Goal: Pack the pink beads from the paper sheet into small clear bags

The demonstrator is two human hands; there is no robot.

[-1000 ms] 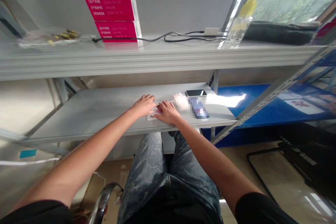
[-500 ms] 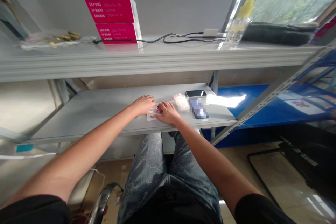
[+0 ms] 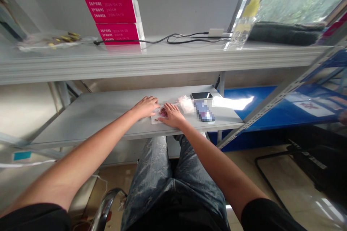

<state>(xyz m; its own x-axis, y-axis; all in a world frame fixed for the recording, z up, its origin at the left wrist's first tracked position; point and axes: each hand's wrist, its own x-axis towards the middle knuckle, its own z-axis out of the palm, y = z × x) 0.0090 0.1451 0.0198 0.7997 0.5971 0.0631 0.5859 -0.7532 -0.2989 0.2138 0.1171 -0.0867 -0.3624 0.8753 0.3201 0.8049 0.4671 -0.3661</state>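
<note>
A small clear bag of reddish and dark pieces [image 3: 163, 112] lies flat on the lower shelf board, partly covered by my hands. My right hand [image 3: 173, 116] rests over its right side, fingers stretched out and thumb spread toward the lower edge. At the left edge of the bag is my left hand [image 3: 145, 108], fingers slightly bent and thumb apart from them; whether it touches the bag is unclear. A crumpled clear bag with pale pink content [image 3: 186, 104] sits just right of my right hand.
Farther right are a black-screened phone [image 3: 202, 95] and a blurred-out bluish item [image 3: 204, 111]. The upper shelf [image 3: 162, 59] overhangs the board, carrying red boxes [image 3: 119, 33], a black cable [image 3: 151, 42], a yellow-topped spray bottle [image 3: 242, 30] and a dark folded cloth [image 3: 286, 33].
My left hand has shifted slightly left, showing more of the bag's left part. My right hand stays over the bag. The whole view has moved a little.
</note>
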